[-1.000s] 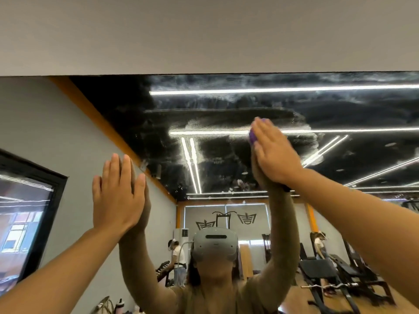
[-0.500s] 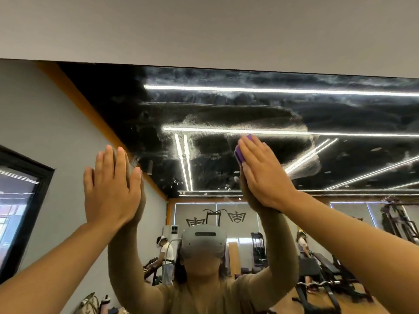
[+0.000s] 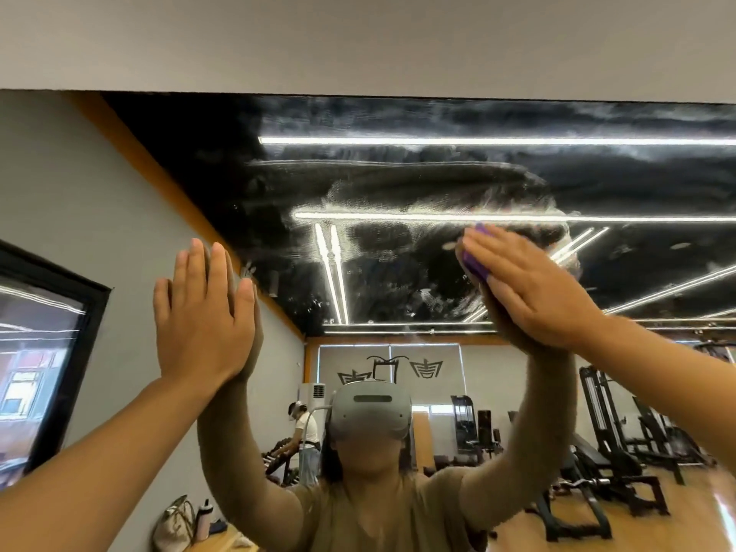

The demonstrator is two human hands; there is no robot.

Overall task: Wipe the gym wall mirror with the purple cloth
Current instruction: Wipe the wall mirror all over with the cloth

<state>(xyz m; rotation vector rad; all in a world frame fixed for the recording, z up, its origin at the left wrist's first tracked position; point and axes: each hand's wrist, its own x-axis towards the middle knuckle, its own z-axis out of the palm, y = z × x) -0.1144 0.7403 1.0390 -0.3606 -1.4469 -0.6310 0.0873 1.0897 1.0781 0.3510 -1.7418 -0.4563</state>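
The right hand (image 3: pixel 529 288) presses the purple cloth (image 3: pixel 476 260) flat-fingered against the mirror (image 3: pixel 398 185), spreading pressure over smears. The left hand (image 3: pixel 201 312), fingers straight and holding nothing, likely braces on the glass.

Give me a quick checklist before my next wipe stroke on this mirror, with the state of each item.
1. Purple cloth under the right hand: ok, pressed flat against the glass.
2. Left hand out of the cloth's path: ok, flat on the mirror well to the left.
3. Streaks left to wipe: not ok, white smears run above and beside the cloth.
4. Top edge of the mirror within reach: cannot tell.
5. Cloth clean enough: cannot tell, mostly hidden by the fingers.
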